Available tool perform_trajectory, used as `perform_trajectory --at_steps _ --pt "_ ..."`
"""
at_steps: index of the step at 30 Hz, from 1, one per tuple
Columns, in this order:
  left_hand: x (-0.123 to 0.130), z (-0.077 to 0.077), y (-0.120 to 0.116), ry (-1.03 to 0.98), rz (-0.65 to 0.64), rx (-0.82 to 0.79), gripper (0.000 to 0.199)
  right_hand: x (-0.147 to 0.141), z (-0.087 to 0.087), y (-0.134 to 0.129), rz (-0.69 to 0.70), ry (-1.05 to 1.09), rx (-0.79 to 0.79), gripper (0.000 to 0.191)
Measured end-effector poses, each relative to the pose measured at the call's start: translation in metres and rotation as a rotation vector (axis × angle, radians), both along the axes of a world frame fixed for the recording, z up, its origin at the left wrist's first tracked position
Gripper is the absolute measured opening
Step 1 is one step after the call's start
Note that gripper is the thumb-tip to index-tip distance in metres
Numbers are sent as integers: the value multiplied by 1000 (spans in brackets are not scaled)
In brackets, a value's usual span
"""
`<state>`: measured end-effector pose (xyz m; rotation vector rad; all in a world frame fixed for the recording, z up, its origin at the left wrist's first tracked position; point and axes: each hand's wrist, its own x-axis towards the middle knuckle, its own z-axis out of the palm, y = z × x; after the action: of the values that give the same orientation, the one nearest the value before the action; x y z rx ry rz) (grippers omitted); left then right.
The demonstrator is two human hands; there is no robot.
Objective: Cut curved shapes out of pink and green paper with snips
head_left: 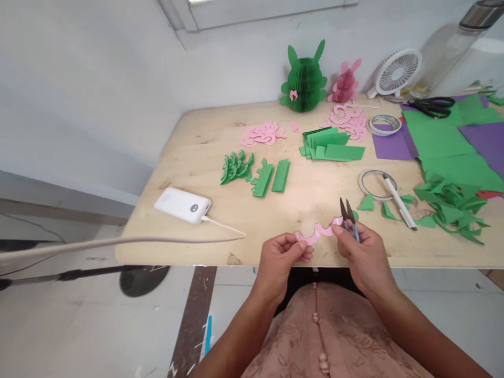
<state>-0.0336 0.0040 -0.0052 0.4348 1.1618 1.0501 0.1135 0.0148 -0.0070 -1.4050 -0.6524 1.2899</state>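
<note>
At the table's front edge, my left hand pinches the left end of a wavy pink paper cutout. The strip curves across to my right hand, whose thumb and fingers press on its other end. That same hand also holds small thread snips with blue handles, their dark blades pointing up and slightly parted. White marks show along the pink paper. A bit of green paper lies just behind the snips. Beyond my hands are two folded green paper pieces and a cluster of cut green shapes.
A white power bank with a cable lies at left. Green scraps, a white pen and tape rings are at right. Behind stand a green paper rabbit, a pink one, a fan and black scissors.
</note>
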Motion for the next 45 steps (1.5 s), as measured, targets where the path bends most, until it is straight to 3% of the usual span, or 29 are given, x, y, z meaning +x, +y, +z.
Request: perform_trajectory --at_steps 13,19,24,37,45 --pt "-1 3 -3 -3 -37 -12 16 -1 -1 -5 0 43 -20 24" --pt "-9 4 1 65 11 59 36 -1 -2 -7 34 31 -46 26" --pt "-13 10 9 194 -88 140 29 -3 -2 -8 54 2 -59 26" --pt "-11 19 24 227 -306 168 15 -3 0 -9 143 -132 -15 24" --pt "-8 19 23 226 -253 152 15 -3 0 -8 174 -112 -33 25"
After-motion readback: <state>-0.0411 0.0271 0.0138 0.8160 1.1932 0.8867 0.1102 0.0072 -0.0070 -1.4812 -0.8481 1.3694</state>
